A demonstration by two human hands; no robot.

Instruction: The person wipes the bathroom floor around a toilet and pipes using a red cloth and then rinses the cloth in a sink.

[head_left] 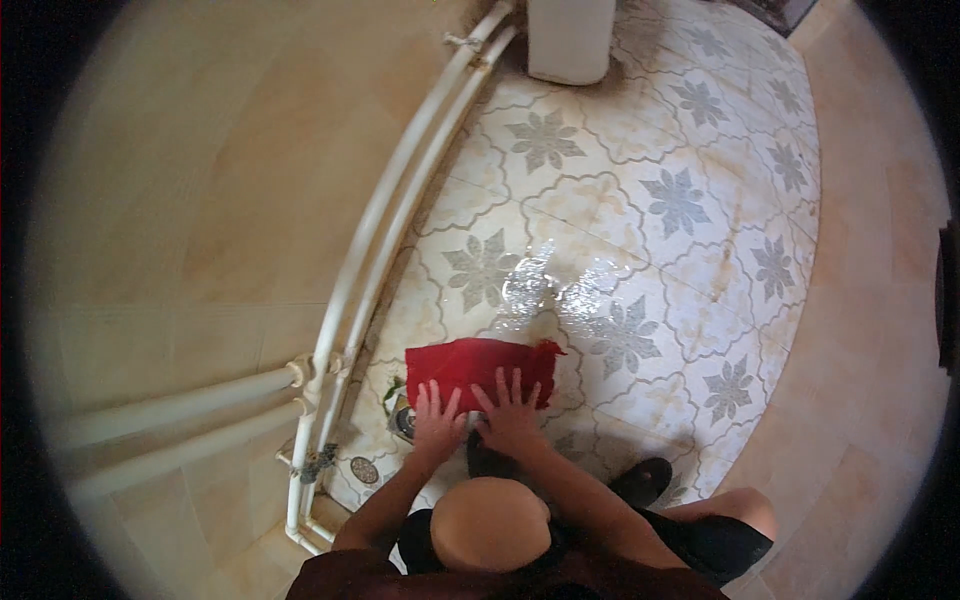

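A red cloth (pixel 470 362) lies spread on the patterned tile floor (pixel 680 330). My left hand (pixel 437 425) rests flat on its near edge with the fingers apart. Just to the right, my right hand (pixel 510 412) presses on the same cloth, fingers spread and pointing away from me. The cloth's right end is bunched into a small fold. Beyond it the tiles glisten with a wet patch (pixel 555 290). Beside my left hand sits a small round dark-and-metallic object (pixel 404 422), partly covered, whose kind I cannot tell. A green leafy bit (pixel 393 390) lies next to it.
White pipes (pixel 385 200) run along the left wall, with branches (pixel 180 405) going off left. A round floor drain (pixel 364 470) is near their lower end. A white pedestal (pixel 570 40) stands at the far end. My bare knee (pixel 490 525) and dark shoe (pixel 642 482) are close by.
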